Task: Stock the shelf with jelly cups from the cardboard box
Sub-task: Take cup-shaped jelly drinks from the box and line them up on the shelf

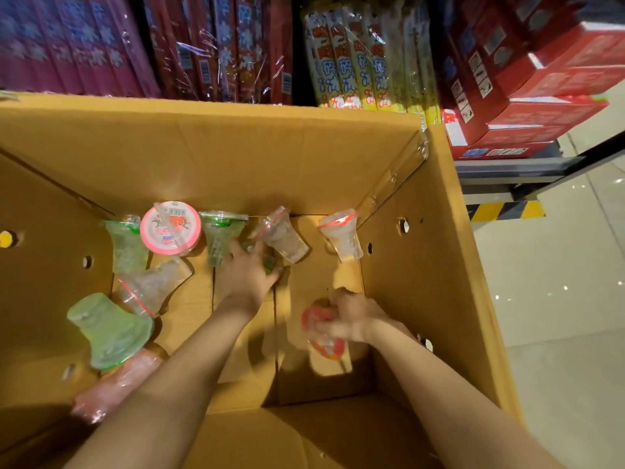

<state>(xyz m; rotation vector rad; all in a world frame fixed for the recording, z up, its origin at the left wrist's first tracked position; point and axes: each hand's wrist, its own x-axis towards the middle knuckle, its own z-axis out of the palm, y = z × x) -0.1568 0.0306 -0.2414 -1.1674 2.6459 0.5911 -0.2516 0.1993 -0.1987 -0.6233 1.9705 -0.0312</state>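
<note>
Both my arms reach down into a large open cardboard box (209, 154). My left hand (248, 272) curls around a green-lidded jelly cup (269, 262) on the box floor. My right hand (351, 316), blurred, grips a red-lidded jelly cup (323, 346) near the right wall. Several more cups lie scattered: a pink-lidded one (170, 228) facing up, green ones (110, 330) at the left, and clear red-rimmed ones (341, 236) at the back.
Shelves behind the box hold purple and red packets (216, 45), yellow packets (355, 62) and red boxes (541, 96). A grey shelf base (507, 170) with a yellow-black stripe stands at the right over a pale tiled floor (558, 282).
</note>
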